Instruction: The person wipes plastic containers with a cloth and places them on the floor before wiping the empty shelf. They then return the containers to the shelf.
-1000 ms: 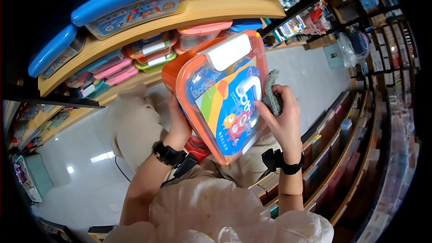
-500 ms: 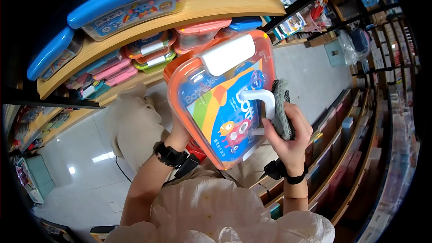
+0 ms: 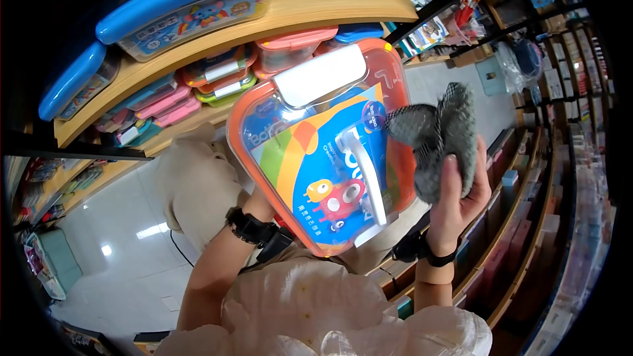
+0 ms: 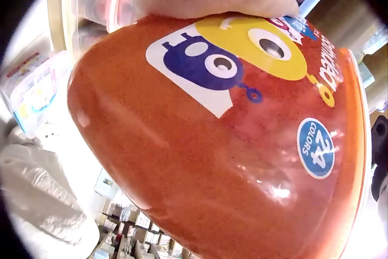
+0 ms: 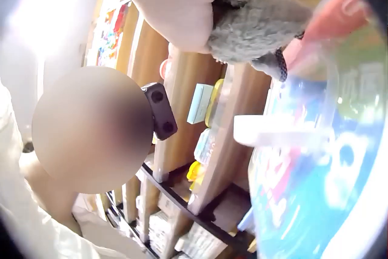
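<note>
Evidently glossy plastic, the orange box (image 3: 323,151) has softly rounded corners and sits slanted over the person's lap, its lid facing up. A smooth white latch (image 3: 320,78) runs along the lid's far edge, and a slim, bent white handle (image 3: 373,191) stands raised from the lid, over a bright label (image 3: 297,168) printed with cartoon creatures. The left hand (image 3: 260,204) is against the box's side and underside, its fingers hidden from the head camera, so how they are bent I cannot tell; the left wrist view shows a shiny orange wall with a round blue badge (image 4: 315,148) on it. The right hand (image 3: 461,203) pinches a fuzzy grey cloth (image 3: 451,135), thumb against fingers, the folded plush bunched up and edged with a dark, mesh-like trim. The cloth overlaps the lid's right edge in the head view; whether they touch is unclear. Beyond, a wood-grained shelf (image 3: 349,3) carries a clear-sided tub (image 3: 204,16) with a thick blue lid, above pale, shiny floor tiles (image 3: 119,257).
</note>
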{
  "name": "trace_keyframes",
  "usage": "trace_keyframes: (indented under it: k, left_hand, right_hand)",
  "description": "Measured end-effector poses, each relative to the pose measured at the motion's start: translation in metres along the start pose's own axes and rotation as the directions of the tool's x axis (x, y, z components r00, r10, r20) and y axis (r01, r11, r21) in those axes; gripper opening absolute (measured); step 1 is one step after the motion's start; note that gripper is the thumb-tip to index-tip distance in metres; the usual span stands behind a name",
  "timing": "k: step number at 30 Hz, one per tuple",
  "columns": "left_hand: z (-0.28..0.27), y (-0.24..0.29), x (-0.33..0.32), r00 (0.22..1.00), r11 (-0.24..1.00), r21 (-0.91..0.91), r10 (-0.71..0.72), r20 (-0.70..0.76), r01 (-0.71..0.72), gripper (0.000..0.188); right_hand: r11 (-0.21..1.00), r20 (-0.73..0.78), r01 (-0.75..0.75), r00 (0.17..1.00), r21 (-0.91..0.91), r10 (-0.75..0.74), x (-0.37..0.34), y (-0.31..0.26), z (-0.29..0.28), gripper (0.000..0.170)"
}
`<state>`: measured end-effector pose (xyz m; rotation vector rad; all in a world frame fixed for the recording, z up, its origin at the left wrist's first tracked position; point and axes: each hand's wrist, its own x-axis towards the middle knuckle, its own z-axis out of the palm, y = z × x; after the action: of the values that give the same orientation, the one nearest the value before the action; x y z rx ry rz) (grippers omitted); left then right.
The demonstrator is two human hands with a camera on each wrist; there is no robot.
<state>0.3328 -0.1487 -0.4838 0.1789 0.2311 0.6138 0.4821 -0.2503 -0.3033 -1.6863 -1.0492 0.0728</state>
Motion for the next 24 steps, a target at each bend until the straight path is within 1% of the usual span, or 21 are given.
trace_keyframes:
  k: [1, 2, 4, 6, 7, 8, 10, 12, 14, 15, 17, 18, 20, 21, 22, 24]
  left_hand:
    - [0.004, 0.001, 0.002, 1.0, 1.0, -0.007, -0.012, 0.018, 0.012, 0.049]
    - [0.007, 0.0, 0.003, 0.999, 1.0, -0.013, -0.022, 0.034, 0.022, 0.05]
    - [0.013, -0.001, 0.009, 0.998, 0.999, -0.025, -0.035, 0.058, 0.036, 0.05]
    - [0.019, -0.003, 0.016, 0.996, 0.998, -0.033, -0.045, 0.079, 0.047, 0.05]
    - [0.021, -0.003, 0.018, 0.995, 0.998, -0.034, -0.045, 0.085, 0.048, 0.05]
    - [0.022, -0.002, 0.02, 0.995, 0.998, -0.036, -0.046, 0.088, 0.049, 0.05]
    - [0.025, -0.001, 0.02, 0.995, 0.998, -0.029, -0.046, 0.091, 0.049, 0.05]
    - [0.026, -0.001, 0.021, 0.995, 0.998, -0.034, -0.044, 0.091, 0.047, 0.051]
    - [0.027, -0.001, 0.021, 0.995, 0.998, -0.039, -0.04, 0.088, 0.044, 0.051]
    - [0.028, -0.002, 0.021, 0.996, 0.998, -0.041, -0.037, 0.082, 0.04, 0.051]
    - [0.027, -0.001, 0.021, 0.998, 0.999, -0.041, -0.017, 0.06, 0.02, 0.051]
    - [0.027, 0.001, 0.019, 0.999, 0.999, -0.036, 0.002, 0.039, -0.001, 0.051]
    - [0.025, 0.004, 0.017, 0.999, 0.998, -0.032, 0.044, -0.006, -0.044, 0.052]
    - [0.023, 0.007, 0.016, 0.996, 0.996, -0.031, 0.08, -0.04, -0.082, 0.052]
    - [0.021, 0.008, 0.014, 0.991, 0.993, -0.032, 0.113, -0.074, -0.116, 0.052]
    - [0.015, 0.01, 0.012, 0.973, 0.98, -0.037, 0.188, -0.133, -0.194, 0.052]
  right_hand:
    - [0.953, 0.164, 0.224, 0.967, -0.204, -0.192, 0.007, -0.001, -0.001, 0.026]
    - [0.898, 0.292, 0.346, 0.919, -0.271, -0.265, 0.011, -0.004, 0.006, 0.03]
    - [0.841, 0.514, 0.451, 0.818, -0.298, -0.257, 0.006, -0.003, 0.017, 0.037]
    - [0.709, 0.653, 0.642, 0.675, -0.291, -0.343, 0.008, 0.0, 0.022, 0.042]
    - [0.697, 0.664, 0.661, 0.657, -0.28, -0.357, 0.01, 0.003, 0.023, 0.043]
    - [0.696, 0.667, 0.664, 0.652, -0.272, -0.361, 0.013, 0.003, 0.023, 0.043]
    - [0.708, 0.711, 0.675, 0.602, -0.21, -0.363, 0.019, 0.001, 0.019, 0.043]
    - [0.719, 0.72, 0.668, 0.594, -0.193, -0.359, 0.02, -0.003, 0.018, 0.044]
    - [0.776, 0.702, 0.595, 0.645, -0.211, -0.303, 0.018, -0.006, 0.016, 0.045]
    - [0.776, 0.701, 0.594, 0.646, -0.213, -0.303, 0.018, -0.007, 0.015, 0.045]
    - [0.802, 0.659, 0.529, 0.713, -0.279, -0.241, 0.016, -0.008, 0.014, 0.045]
    - [0.803, 0.659, 0.527, 0.713, -0.278, -0.24, 0.015, -0.008, 0.014, 0.045]
    - [0.819, 0.627, 0.453, 0.764, -0.353, -0.152, 0.01, -0.007, 0.011, 0.045]
    - [0.83, 0.656, 0.445, 0.743, -0.335, -0.133, 0.009, -0.004, 0.008, 0.045]
    - [0.83, 0.655, 0.446, 0.743, -0.335, -0.134, 0.007, -0.002, 0.008, 0.045]
    - [0.867, 0.68, 0.417, 0.721, -0.272, -0.134, 0.004, 0.001, 0.005, 0.042]
